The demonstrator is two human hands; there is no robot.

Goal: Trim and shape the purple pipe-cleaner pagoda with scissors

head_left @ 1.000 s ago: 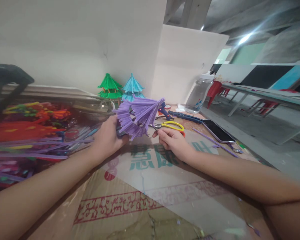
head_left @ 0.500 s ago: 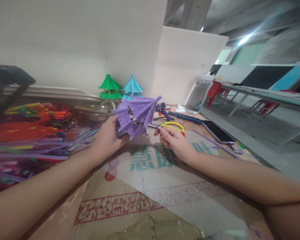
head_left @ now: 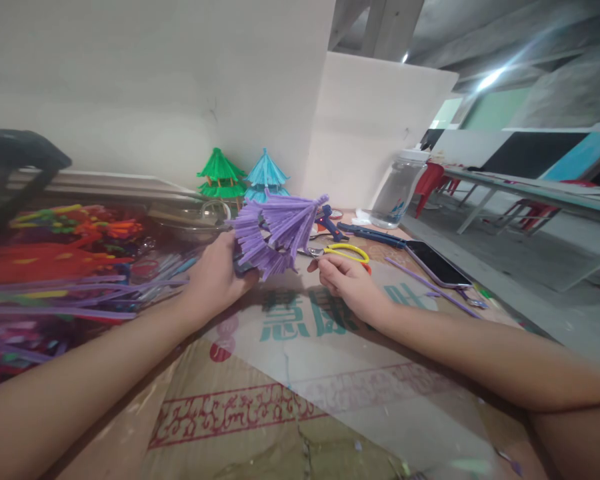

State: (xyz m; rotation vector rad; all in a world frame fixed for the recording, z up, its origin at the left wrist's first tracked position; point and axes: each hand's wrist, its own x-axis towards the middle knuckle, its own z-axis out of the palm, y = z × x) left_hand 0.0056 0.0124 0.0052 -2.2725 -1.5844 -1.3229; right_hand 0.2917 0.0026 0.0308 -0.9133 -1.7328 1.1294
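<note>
A purple two-tiered pavilion roof of fuzzy stems (head_left: 285, 230) is tilted on its side above the table, its peak pointing right. My left hand (head_left: 223, 270) is closed round its base at the left, on a dark part mostly hidden by the fingers. My right hand (head_left: 345, 280) hangs just right of the roof's lower edge, fingers curled and pinched together; what they hold, if anything, is too small to make out. Scissors with yellow handles (head_left: 349, 251) lie right behind my right hand.
Green (head_left: 221, 175) and light blue (head_left: 266, 175) pavilions stand at the back. Coloured stems (head_left: 80, 233) crowd the left. A glue gun (head_left: 333, 223), blue tool (head_left: 373, 235), phone (head_left: 439, 264), bottle (head_left: 400, 190) and purple stem (head_left: 430, 287) lie or stand to the right.
The purple roof has tilted slightly and shifted a little, its left edge now farther left and its peak a bit lower and to the right. My right hand has hardly moved.
</note>
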